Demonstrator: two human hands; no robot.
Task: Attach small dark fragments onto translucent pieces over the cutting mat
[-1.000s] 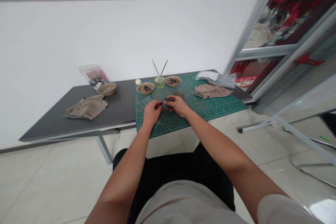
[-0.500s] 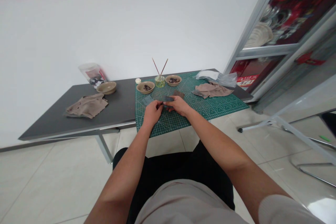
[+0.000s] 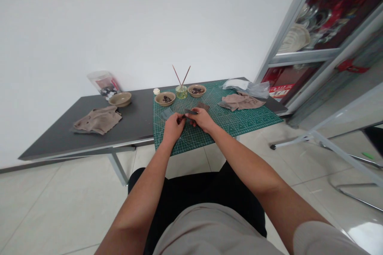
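Observation:
Over the green cutting mat (image 3: 233, 123) my two hands work close together, fingertips nearly meeting. My right hand (image 3: 203, 119) is closed on a small dark grey sheet (image 3: 190, 112), which looks stiff and thin like sandpaper. My left hand (image 3: 173, 127) pinches a small dark piece, mostly hidden by the fingers, against that sheet's near side. A blue-grey sheet (image 3: 167, 113) lies flat just beyond my left hand. Behind my right hand rests a brown sheet (image 3: 204, 106), partly covered.
Behind the hands stand two bowls (image 3: 156, 101) (image 3: 204, 91) of dark pieces, a glass jar (image 3: 181, 93) with two sticks, and a white cap (image 3: 156, 91). Brown cloths (image 3: 97, 120) (image 3: 241, 102) lie either side. A bowl (image 3: 119, 99), a tub (image 3: 103, 83) and a plastic bag (image 3: 257, 89) stand farther out.
The dark grey sheet in my right hand has tilted so that it shows a narrower face. Both hands stay at nearly the same spot.

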